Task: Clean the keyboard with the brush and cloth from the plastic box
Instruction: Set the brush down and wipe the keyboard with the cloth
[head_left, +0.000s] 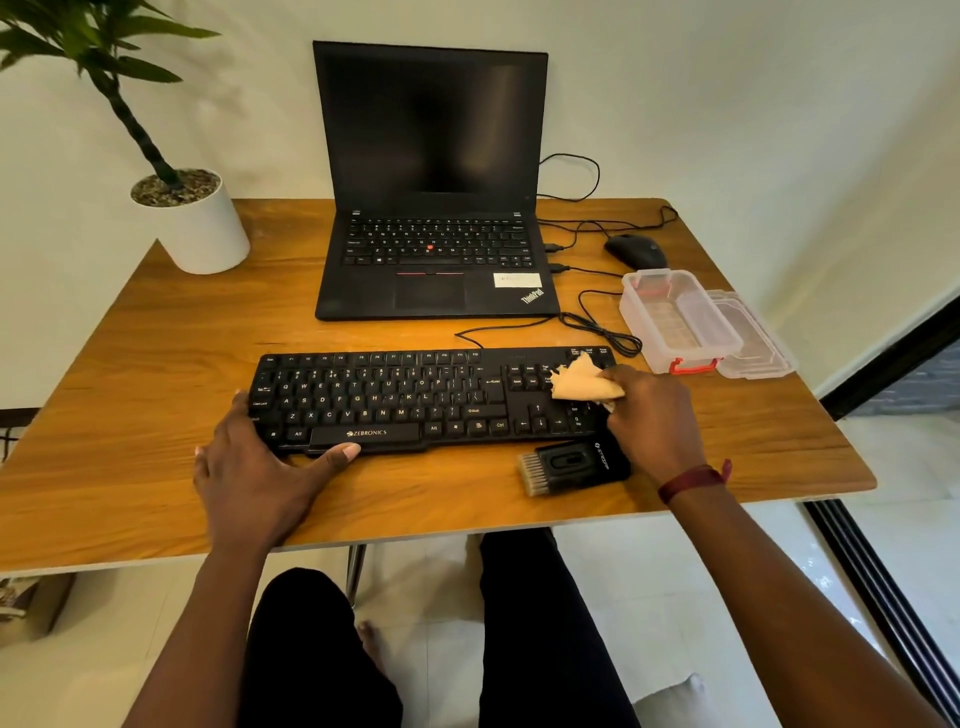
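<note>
A black keyboard (395, 397) lies across the middle of the wooden table (156, 364). My left hand (254, 467) rests at the keyboard's front-left corner, thumb along its front edge and fingers against its left end. My right hand (652, 415) grips a crumpled tan cloth (582, 382) over the number pad at the right end. A black brush (571, 465) with pale bristles lies on the table just in front of the keyboard's right end, under my right wrist. The clear plastic box (675, 319) with a red latch stands open to the right.
An open black laptop (431, 208) stands behind the keyboard, with a black mouse (636, 250) and loose cables to its right. The box lid (753, 338) lies beside the box near the right edge. A white plant pot (200, 223) sits at the back left corner.
</note>
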